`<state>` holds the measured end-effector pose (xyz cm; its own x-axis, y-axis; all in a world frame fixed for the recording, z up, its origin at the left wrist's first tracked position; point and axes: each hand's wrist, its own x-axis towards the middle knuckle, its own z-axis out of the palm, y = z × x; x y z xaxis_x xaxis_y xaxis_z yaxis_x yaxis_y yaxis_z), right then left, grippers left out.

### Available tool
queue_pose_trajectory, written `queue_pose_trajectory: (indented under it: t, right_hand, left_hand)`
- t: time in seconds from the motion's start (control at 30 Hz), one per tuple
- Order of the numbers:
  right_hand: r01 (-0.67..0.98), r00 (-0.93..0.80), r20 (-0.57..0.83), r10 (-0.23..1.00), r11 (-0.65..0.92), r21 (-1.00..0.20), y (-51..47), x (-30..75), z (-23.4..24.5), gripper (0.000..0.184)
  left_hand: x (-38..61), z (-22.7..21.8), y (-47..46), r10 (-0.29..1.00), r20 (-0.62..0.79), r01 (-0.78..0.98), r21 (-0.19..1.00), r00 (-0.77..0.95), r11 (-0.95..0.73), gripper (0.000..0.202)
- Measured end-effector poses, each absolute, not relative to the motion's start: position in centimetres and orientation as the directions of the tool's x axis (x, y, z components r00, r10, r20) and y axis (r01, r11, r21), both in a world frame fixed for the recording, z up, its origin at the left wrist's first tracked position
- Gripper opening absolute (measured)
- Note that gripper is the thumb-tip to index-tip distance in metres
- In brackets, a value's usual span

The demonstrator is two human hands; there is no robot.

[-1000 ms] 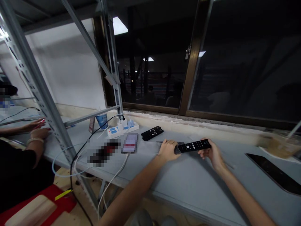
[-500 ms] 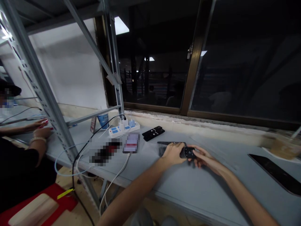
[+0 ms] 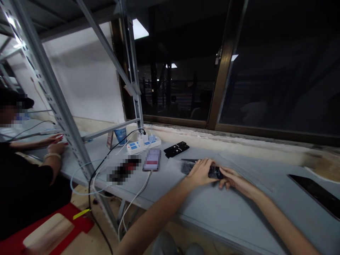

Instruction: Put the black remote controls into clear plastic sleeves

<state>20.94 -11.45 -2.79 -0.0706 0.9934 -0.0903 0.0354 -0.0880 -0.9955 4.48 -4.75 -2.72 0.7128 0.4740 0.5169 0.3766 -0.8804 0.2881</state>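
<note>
Both my hands are on a black remote control [image 3: 216,173] just above the grey tabletop. My left hand [image 3: 201,171] is closed over its middle, with the fingers curled across the top. My right hand [image 3: 230,178] pinches the remote's right end between thumb and fingers. Cloudy clear plastic [image 3: 187,168] covers the left part, sticking out left of my left hand. Behind that hand lies another thin dark piece [image 3: 189,160], mostly hidden. Two black remotes [image 3: 177,149] lie overlapped on the table, further back to the left.
A white power strip [image 3: 143,144] with cables, a blue paper cup [image 3: 120,136] and a phone [image 3: 152,160] stand left. A dark tablet or phone [image 3: 315,194] and a blurred drink cup [image 3: 324,164] are right. A metal shelf post [image 3: 63,124] separates a co-worker [image 3: 29,170].
The whole view has shifted slightly to the right. My left hand has slid a little along the remote toward my right hand, and the remote's right end has tilted.
</note>
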Motion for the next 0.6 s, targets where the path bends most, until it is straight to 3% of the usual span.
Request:
queue_pose_trajectory:
  t: [0.13, 0.3, 0.6]
  right_hand:
    - [-0.040, 0.037, -0.043, 0.998, -0.042, -0.998, -11.0, 22.0, -2.5, 0.038]
    - [-0.092, 0.141, -0.016, 0.990, -0.003, -0.996, -10.9, 23.6, -2.3, 0.036]
    - [-0.022, 0.140, 0.014, 0.990, 0.018, -1.000, -10.5, 25.5, -3.3, 0.031]
  left_hand:
    - [3.8, -2.7, -4.0, 0.504, 0.524, 0.411, 0.291, 0.687, -0.864, 0.058]
    - [2.6, -2.8, -2.8, 0.580, 0.468, 0.500, 0.296, 0.667, -0.814, 0.050]
    - [2.4, -2.6, -2.5, 0.570, 0.450, 0.501, 0.273, 0.688, -0.821, 0.041]
